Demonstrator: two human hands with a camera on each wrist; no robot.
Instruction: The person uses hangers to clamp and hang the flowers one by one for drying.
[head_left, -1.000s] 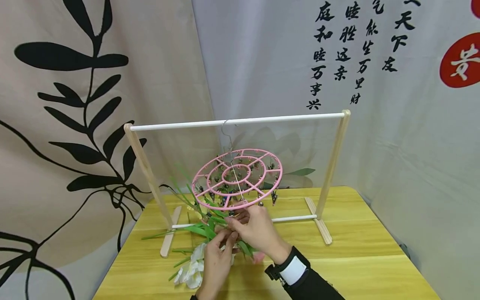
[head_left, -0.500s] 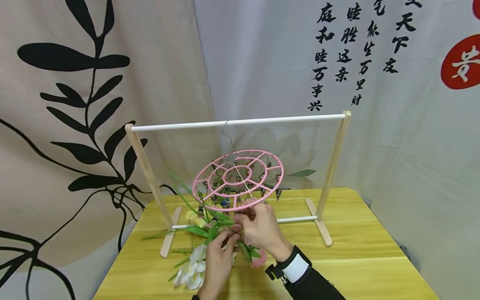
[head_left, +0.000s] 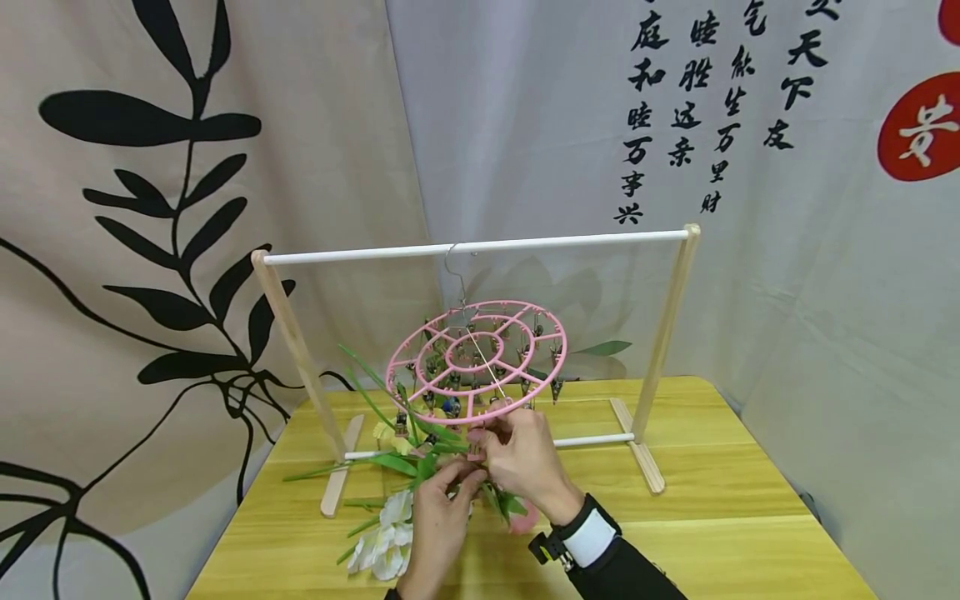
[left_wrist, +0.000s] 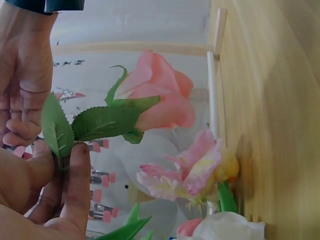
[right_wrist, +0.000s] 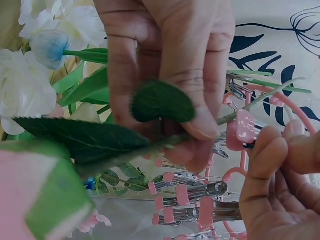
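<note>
My left hand (head_left: 441,525) pinches the stem of a pink artificial rose (left_wrist: 157,92) between thumb and fingers, just below its green leaves (left_wrist: 107,122). The bloom points away from the hanger. Close beside it, my right hand (head_left: 528,462) grips a metal clip with pink tips (right_wrist: 241,130) at the near rim of a round pink clip hanger (head_left: 476,417). The thin end of the stem (right_wrist: 272,95) passes at the clip's tips in the right wrist view. Fingers of the right hand (right_wrist: 265,175) partly hide the clip's body.
The hanger hangs by a hook from the white rod (head_left: 570,241) of a wooden stand (head_left: 663,333). Several clips (right_wrist: 182,195) dangle beneath it. A white flower (head_left: 384,542) lies on the table (head_left: 712,500) at left; a yellow flower (head_left: 396,436) hangs beneath the hanger.
The hanger has turned a little, and my right hand has shifted slightly right with its rim. The pink rose and yellow flower show more fully now. The left hand stays nearly in place.
</note>
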